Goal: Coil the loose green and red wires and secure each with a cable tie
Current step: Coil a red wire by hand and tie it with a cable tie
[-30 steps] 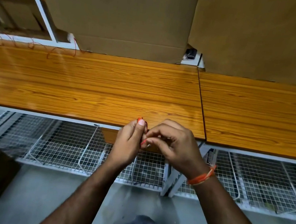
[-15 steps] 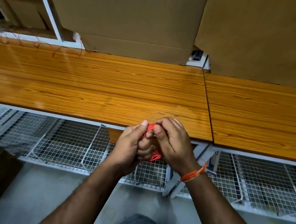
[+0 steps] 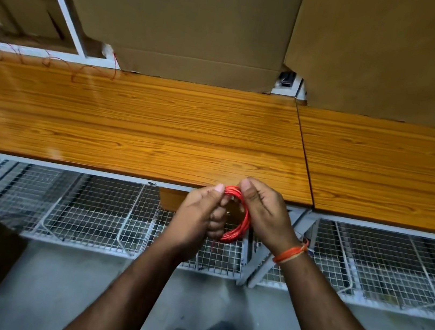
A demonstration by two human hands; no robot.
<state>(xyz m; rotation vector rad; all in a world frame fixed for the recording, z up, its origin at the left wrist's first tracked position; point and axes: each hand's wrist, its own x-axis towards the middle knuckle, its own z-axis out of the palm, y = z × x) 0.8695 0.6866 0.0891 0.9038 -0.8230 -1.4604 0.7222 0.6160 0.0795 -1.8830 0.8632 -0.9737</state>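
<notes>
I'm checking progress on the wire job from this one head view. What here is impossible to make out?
- Cable tie: none visible; the left hand and right hand cover most of the red coil, so a tie there cannot be judged.
- Green wire: nowhere in view.
- Thin red wire at the bench's far left: cut off by the frame edge.
- Small metallic glint inside the coil: too small to identify.

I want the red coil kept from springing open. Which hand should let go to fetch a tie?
Probably the right hand. The left hand curls round the red coil, its fingers through the loop, while the right only pinches the top.
</notes>
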